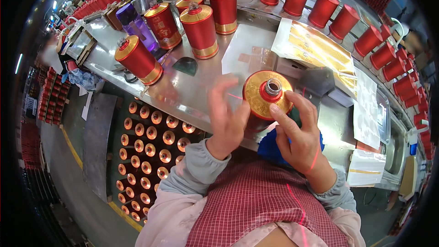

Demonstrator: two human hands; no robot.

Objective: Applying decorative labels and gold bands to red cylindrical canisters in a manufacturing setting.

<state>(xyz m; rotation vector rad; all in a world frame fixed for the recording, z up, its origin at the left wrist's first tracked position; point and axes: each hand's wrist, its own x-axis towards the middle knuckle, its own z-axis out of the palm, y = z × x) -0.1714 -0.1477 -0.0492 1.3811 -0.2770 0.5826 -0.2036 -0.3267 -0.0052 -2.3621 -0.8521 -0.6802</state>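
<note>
A red checked apron (256, 210) fills the foreground. Above it, the right hand (299, 139) grips a red-and-gold bottle (265, 98). The left hand (226, 116), blurred, is open beside it.

Five red-and-gold bottles (200, 31) stand at the bench's (183, 91) far edge. One purple bottle (135, 25) (translucent) stands among them. Two hands work one more.

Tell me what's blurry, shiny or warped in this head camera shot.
Head view: the left hand is smeared by motion blur, while the right hand and the red and gold bottle are sharp; glare washes the steel table; fisheye bends the table edges, and the corners go black.
</note>
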